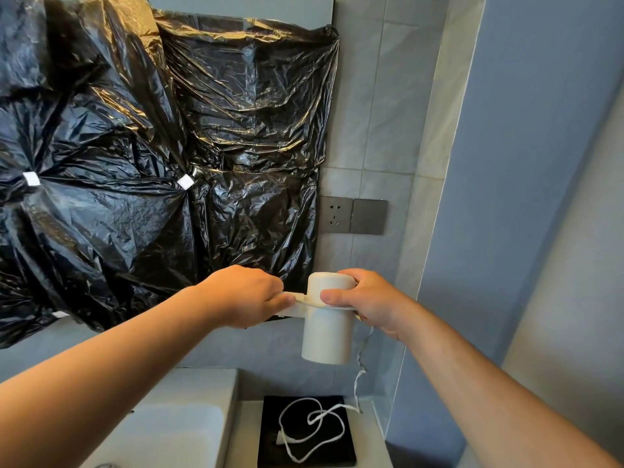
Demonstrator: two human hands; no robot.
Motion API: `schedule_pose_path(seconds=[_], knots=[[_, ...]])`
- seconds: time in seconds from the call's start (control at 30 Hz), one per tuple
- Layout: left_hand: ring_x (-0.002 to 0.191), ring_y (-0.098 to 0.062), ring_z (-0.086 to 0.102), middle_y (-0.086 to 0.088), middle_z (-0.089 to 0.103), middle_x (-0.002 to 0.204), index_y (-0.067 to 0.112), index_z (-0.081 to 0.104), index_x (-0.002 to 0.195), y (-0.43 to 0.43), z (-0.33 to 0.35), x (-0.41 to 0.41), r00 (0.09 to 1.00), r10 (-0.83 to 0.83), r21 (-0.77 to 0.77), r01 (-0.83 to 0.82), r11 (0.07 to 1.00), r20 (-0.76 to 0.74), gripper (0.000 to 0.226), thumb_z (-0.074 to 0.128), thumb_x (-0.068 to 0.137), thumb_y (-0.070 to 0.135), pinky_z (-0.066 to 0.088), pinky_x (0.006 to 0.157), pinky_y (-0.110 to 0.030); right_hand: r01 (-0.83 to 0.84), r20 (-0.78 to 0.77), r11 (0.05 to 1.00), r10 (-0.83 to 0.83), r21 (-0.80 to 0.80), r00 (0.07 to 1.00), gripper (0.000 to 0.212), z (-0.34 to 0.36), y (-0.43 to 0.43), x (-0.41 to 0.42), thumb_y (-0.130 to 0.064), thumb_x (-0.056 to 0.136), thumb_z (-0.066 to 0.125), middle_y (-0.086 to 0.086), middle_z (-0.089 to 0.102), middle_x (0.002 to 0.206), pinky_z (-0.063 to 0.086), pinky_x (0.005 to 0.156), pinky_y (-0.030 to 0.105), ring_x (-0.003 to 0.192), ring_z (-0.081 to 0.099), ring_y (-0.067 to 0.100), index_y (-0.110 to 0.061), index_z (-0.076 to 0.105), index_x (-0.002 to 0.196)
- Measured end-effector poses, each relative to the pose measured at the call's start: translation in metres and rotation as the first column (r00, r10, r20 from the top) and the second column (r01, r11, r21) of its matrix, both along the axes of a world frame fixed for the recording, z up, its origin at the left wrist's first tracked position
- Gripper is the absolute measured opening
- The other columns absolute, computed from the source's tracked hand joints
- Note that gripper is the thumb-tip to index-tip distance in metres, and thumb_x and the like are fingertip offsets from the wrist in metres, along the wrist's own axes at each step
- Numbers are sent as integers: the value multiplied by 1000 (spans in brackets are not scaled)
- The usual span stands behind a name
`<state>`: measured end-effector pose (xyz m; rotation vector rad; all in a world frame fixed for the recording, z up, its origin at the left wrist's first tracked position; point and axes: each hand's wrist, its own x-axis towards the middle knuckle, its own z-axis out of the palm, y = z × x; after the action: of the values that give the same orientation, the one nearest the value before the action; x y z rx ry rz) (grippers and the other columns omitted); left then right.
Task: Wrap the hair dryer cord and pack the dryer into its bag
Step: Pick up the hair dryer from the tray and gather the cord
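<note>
The white cylindrical plastic hair dryer (pixel 326 327) is held up in the air, in front of the grey tiled wall (pixel 381 96) and straight above the flat black square bag (pixel 305 430). The right hand (pixel 368 302) holds the upper part of the dryer; its fingers (pixel 332 297) are closed around the barrel, with the thumb across the front. The left hand (pixel 246 295) is just beside the dryer, on its left, and its fingers are closed on a white part that comes out sideways from the dryer, probably the handle; I cannot tell this for sure, because the hand covers most of it. The thin white cord (pixel 312 423) hangs down from behind the right hand, to the right of the dryer, and lies in loose loops on the black bag. The bag rests on the pale table (pixel 243 434) below the dryer. A grey wall socket (pixel 335 214) is above the dryer, and crumpled black plastic sheeting (pixel 162 146) covers the wall to the upper left of it.
</note>
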<state>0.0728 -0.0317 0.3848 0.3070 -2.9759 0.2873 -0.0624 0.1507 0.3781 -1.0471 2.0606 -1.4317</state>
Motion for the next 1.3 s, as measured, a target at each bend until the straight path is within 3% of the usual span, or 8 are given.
schedule_pose_path(seconds=[0.27, 0.47, 0.67, 0.73, 0.83, 0.97, 1.1, 1.3], knots=[[69, -17, 59, 1, 64, 78, 20, 58, 85, -10, -9, -5, 977, 180, 189, -157, 969, -113, 57, 20, 99, 60, 47, 67, -36, 27, -3, 998, -27, 55, 1000, 71, -13, -2, -2, -33, 87, 67, 6, 63, 92, 35, 38, 23, 49, 47, 11, -19, 31, 146], [67, -22, 55, -7, 61, 78, 12, 60, 89, -14, -19, -13, 940, 292, 430, -194, 882, -175, 59, 22, 100, 55, 46, 64, -36, 154, -88, 986, -159, -61, 983, 56, -29, -4, 3, -31, 87, 64, 2, 57, 113, 48, 46, 25, 55, 57, 15, -19, 41, 137], [54, -21, 53, -9, 58, 65, 9, 62, 94, -18, -29, -10, 918, 384, 849, -123, 514, -99, 56, 30, 99, 55, 47, 52, -29, 46, 123, 998, -40, -46, 992, 36, -50, -2, 7, -27, 91, 62, 13, 65, 109, 44, 45, 24, 50, 51, 10, -19, 48, 123], [57, -24, 56, -11, 60, 67, 6, 60, 99, -20, -32, -7, 927, 370, 908, -104, 406, -59, 60, 31, 99, 58, 49, 55, -32, -64, 263, 994, 85, -86, 961, 20, -60, -1, 5, -13, 94, 58, 16, 68, 89, 42, 47, 24, 49, 49, 10, -17, 55, 114], [60, -25, 58, -13, 64, 72, 0, 60, 101, -26, -33, -4, 956, 292, 943, -81, 321, -17, 69, 31, 98, 63, 52, 58, -34, -182, 369, 971, 228, -157, 901, 14, -73, 1, -4, 0, 94, 51, 0, 55, 56, 40, 60, 25, 49, 45, 9, -3, 63, 101], [58, -23, 55, -13, 61, 72, 3, 60, 91, -36, -34, 3, 993, 119, 957, -45, 288, 11, 64, 33, 98, 61, 50, 59, -36, -223, 311, 973, 230, -60, 922, 10, -75, -5, -17, 5, 91, 55, 3, 62, 69, 40, 71, 28, 70, 45, 15, 1, 64, 92], [55, -23, 54, -11, 61, 67, 10, 60, 82, -32, -31, 13, 996, -10, 870, -73, 488, 89, 53, 37, 99, 55, 50, 63, -34, -296, 124, 939, 277, 175, 953, 21, -63, -10, -35, 3, 83, 67, 24, 69, 97, 47, 80, 29, 88, 60, 26, 2, 70, 104], [59, -15, 50, 3, 53, 66, 20, 59, 74, -20, -23, 8, 978, -26, 433, -68, 899, 208, 51, 40, 94, 62, 43, 60, -32, -213, -52, 908, 248, 361, 967, 37, -50, -24, -38, 15, 75, 49, 4, 51, 61, 41, 57, 21, 62, 44, 16, -14, 64, 58]])
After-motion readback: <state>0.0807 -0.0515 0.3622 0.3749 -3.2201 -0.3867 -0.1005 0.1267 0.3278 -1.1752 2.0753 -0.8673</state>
